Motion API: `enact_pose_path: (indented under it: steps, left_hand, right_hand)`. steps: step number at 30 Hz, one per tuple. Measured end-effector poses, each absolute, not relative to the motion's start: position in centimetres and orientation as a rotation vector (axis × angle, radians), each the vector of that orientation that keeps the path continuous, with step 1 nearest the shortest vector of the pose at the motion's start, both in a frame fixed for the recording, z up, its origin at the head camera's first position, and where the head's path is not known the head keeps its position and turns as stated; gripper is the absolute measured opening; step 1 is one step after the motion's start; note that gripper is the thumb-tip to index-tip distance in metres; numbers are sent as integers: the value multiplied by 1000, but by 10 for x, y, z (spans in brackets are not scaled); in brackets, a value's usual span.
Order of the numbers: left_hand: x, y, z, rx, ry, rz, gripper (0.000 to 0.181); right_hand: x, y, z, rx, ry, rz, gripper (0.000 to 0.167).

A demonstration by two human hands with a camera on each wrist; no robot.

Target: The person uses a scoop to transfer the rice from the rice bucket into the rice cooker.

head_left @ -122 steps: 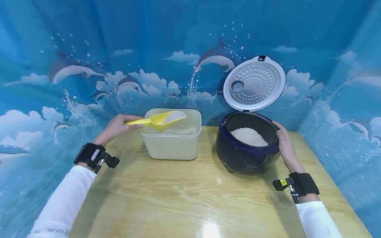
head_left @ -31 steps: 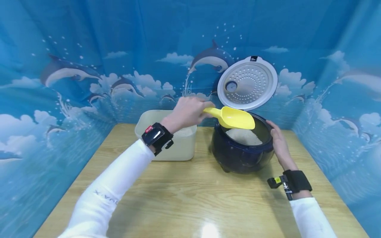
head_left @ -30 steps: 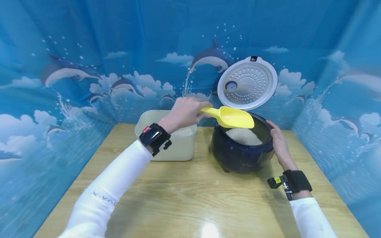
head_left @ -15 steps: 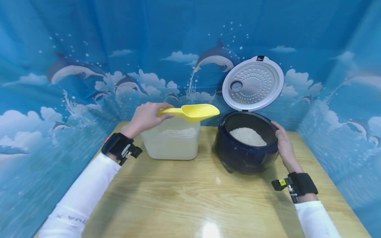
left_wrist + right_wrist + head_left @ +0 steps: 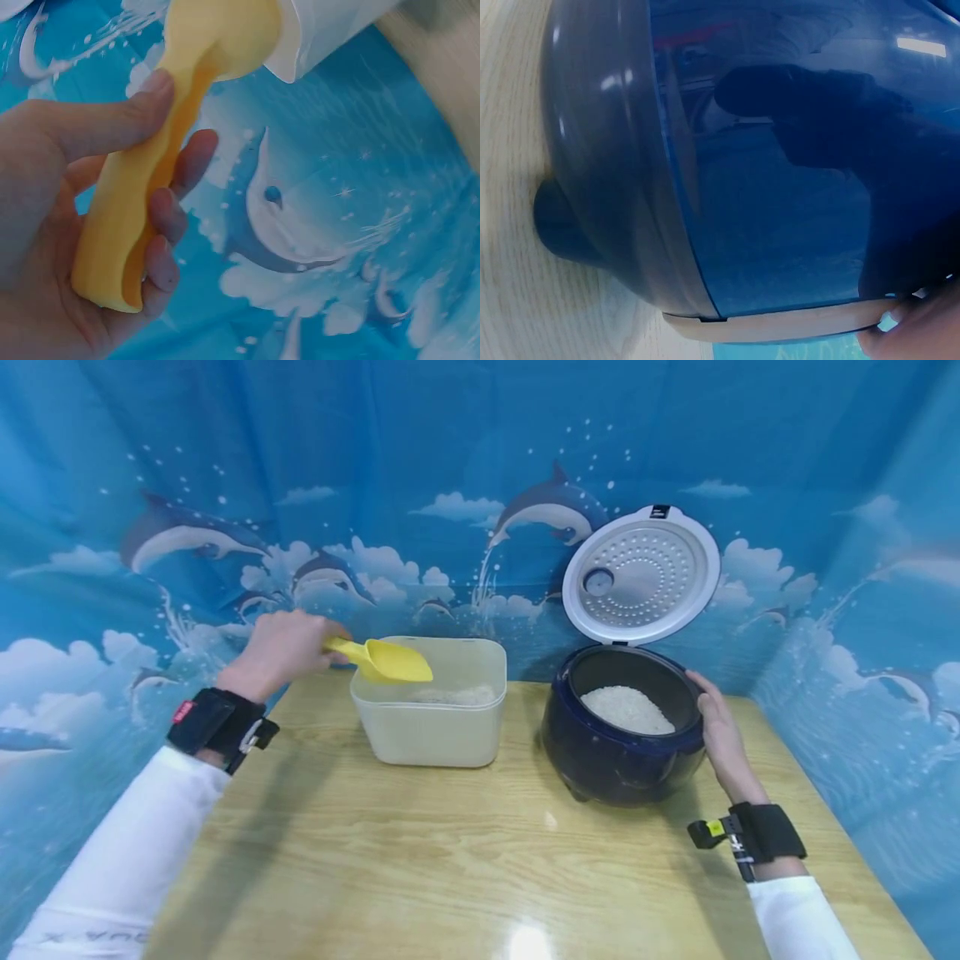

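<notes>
My left hand point(image 5: 288, 647) grips the handle of a yellow scoop point(image 5: 393, 662), thumb on one side and fingers curled round the other in the left wrist view. The scoop's bowl hangs over the left part of a whitish plastic bin point(image 5: 435, 735), and no rice shows in it. White rice point(image 5: 465, 696) lies inside the bin. Against the right rim of a dark blue rice cooker point(image 5: 615, 768) rests my right hand point(image 5: 720, 727), its fingers fairly straight. A mound of rice point(image 5: 628, 708) sits in the cooker. The right wrist view shows mostly the cooker's glossy side point(image 5: 780, 225).
The cooker's silver lid point(image 5: 645, 581) stands raised at the back. Bin and cooker stand apart on a wooden table point(image 5: 450, 852), near its back edge. A blue curtain point(image 5: 420, 443) printed with dolphins surrounds the table.
The scoop held rice over the bin about four seconds ago. A second ago it was over the cooker; my left hand has since carried it left to the bin. My right hand stayed on the cooker.
</notes>
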State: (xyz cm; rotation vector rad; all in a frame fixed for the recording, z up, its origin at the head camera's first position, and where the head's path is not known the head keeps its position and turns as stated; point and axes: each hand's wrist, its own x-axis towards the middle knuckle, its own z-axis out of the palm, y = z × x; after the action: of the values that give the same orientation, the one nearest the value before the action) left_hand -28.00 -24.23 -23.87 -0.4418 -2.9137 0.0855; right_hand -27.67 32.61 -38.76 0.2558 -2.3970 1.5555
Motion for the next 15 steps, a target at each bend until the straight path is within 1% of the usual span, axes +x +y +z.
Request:
enact_pose_path:
  steps: [7,10,12,14,15]
  left_hand:
    - [-286,-210,-240,-530,-2925,280,27]
    - [-292,-199,-246,-523,-2964,399,12]
    - [-295,-195,-250,-519,-3006,429,5]
    - [-299,-195,-257,-513,-3047,405,4]
    - [-300,-196,-261,-515,-3064,370,7]
  right_hand:
    - [-277,328,-384,249,-2395,1554,54]
    - [-276,326,-383,254,-2392,1544,54]
    - [-276,324,-383,254,-2397,1543,54]
    - [-275,323,-383,253,-2398,1541,53]
    - [-274,323,-384,251,-2402,1539,54]
